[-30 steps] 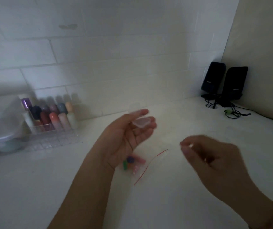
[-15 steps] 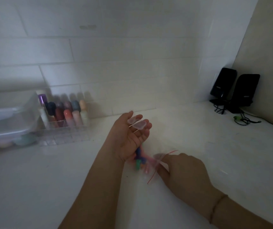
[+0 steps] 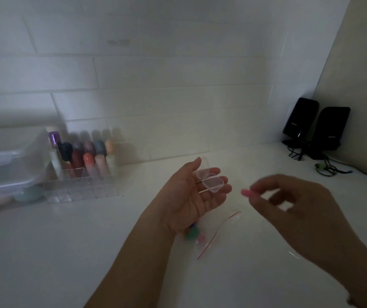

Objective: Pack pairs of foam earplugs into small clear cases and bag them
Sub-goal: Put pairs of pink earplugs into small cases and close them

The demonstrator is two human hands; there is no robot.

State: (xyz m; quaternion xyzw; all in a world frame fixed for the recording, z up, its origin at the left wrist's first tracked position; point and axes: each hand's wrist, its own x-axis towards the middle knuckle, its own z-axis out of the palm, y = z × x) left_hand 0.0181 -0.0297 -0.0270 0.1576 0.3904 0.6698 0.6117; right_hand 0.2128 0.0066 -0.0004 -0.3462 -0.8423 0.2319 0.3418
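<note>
Left hand [image 3: 191, 196] is held palm-up, fingers relaxed and straight, so the open case [image 3: 210, 182] is cradled on the fingertips, ready for filling. Spare plugs [image 3: 193, 232] and bag [image 3: 219, 234] lie below it. A pink plug [image 3: 247, 193] is pinched in the right hand [image 3: 293, 210], approx. level w/ the case. Surface [image 3: 67, 252] white, dim; tiled wall [image 3: 156, 85], speakers [image 3: 316, 127] in far corner.

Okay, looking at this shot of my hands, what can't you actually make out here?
Head view only:
- Earplugs in the bag: partly behind the left hand, blurred, count unclear.
- Case: clear, contents unclear.
- Right hand: motion-blurred, grip on pink earplug vague.
- Bin: cut off by left edge.
</note>
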